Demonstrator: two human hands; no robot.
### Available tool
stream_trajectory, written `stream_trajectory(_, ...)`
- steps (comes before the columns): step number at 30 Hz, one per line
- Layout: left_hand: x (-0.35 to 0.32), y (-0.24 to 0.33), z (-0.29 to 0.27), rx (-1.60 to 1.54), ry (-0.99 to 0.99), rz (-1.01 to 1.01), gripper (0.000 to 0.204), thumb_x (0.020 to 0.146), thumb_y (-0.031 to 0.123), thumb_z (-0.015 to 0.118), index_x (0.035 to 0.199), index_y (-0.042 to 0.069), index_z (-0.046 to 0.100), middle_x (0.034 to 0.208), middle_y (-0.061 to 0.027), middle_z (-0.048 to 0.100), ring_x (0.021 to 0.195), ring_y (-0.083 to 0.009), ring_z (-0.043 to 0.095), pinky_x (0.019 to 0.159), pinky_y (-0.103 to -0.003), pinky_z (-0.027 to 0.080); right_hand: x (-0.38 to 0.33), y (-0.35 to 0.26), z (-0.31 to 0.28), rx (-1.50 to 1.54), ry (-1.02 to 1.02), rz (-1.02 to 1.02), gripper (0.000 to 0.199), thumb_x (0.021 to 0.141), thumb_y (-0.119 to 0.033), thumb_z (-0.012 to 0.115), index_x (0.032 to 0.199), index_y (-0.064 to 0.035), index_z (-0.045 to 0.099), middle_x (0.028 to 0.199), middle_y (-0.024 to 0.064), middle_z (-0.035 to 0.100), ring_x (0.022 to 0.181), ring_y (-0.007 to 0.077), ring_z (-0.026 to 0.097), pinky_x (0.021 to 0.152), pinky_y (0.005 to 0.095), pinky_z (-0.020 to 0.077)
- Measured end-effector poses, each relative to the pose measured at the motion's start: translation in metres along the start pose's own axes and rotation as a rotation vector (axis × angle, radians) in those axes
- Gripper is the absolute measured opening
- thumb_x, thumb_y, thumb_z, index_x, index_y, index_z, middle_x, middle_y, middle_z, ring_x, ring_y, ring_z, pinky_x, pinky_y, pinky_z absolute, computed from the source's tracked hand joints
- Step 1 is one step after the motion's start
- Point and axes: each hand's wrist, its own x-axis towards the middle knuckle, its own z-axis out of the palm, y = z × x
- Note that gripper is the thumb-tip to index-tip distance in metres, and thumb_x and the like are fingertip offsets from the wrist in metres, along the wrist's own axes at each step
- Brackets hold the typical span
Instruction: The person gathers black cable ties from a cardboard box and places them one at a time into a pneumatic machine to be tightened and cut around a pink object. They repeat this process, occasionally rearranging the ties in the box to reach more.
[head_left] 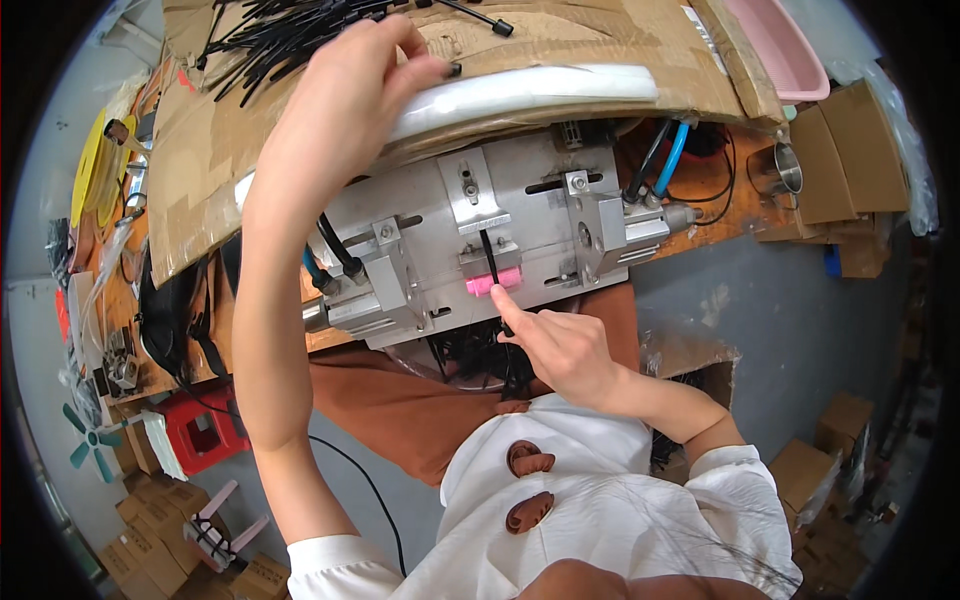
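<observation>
A flat silver metal fixture plate with bolted blocks and slots [520, 215] sits at the table's near edge, and everything here is placed from it. At the plate's lower middle lies a small pink plastic block [492, 283], and a thin black cable tie [488, 255] stands upright in the narrow channel just above that block. The right hand [565, 350] is just below the plate, its index finger stretched out so the tip touches the pink block's lower right corner; the other fingers are loosely curled, and whether the thumb and a curled finger pinch the lower end of the tie is hard to tell from this angle. The left hand [350, 85] reaches well above the plate, over a sheet of worn brown cardboard [560, 40], with fingers bent down and closed on the end of a black tie at the edge of a loose heap of black cable ties [275, 35]. A white translucent plastic strip [540, 90] lies between that hand and the plate. Blue and black hoses [660, 160] enter the plate's right side.
</observation>
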Motion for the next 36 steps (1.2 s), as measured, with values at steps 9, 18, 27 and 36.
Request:
stream_trajectory(9,-0.063,0.040,0.004,0.155,0.291,-0.028,0.013,0.086,0.008,0.061,0.095,0.001,0.054,0.082,-0.0133,0.051,0.076,-0.0284,0.052,0.068,-0.035,0.043,0.083,0.013,-0.059,-0.316,0.169,-0.216,0.043,0.073,-0.020,0.072,0.111,-0.0049,0.059,0.073,0.0034,0.054,0.064,0.0151,0.056,0.051,0.0290,0.0456)
stream_trajectory(18,-0.180,0.113,0.082,0.052,0.126,-0.162,0.064,0.072,-0.010,0.056,0.134,-0.009,0.042,0.099,-0.0159,0.054,0.084,-0.0272,0.053,0.077,-0.034,0.047,0.242,0.053,-0.101,-0.108,-0.291,-0.107,0.019,0.085,-0.007,0.053,0.096,0.0039,0.064,0.079,0.0156,0.064,0.071,0.0229,0.061,0.064,0.0345,0.0483)
stream_trajectory(27,-0.172,0.119,0.099,0.177,-0.082,-0.214,0.070,0.071,-0.008,0.056,0.138,-0.012,0.034,0.096,-0.0109,0.049,0.081,-0.0219,0.049,0.078,-0.030,0.046,0.143,0.018,-0.134,0.490,0.016,0.220,0.015,0.079,-0.005,0.066,0.094,-0.0019,0.065,0.085,0.0077,0.066,0.069,0.0137,0.062,0.055,0.0254,0.0469)
stream_trajectory(36,-0.185,0.119,0.064,-0.091,0.023,-0.339,0.070,0.077,-0.013,0.054,0.143,-0.003,0.033,0.119,-0.0190,0.048,0.099,-0.0318,0.047,0.085,-0.035,0.045,0.002,-0.004,-0.021,0.003,0.100,-0.031,0.052,0.073,-0.003,0.073,0.122,0.0050,0.056,0.073,0.0054,0.062,0.052,0.0138,0.053,0.046,0.0273,0.0428)
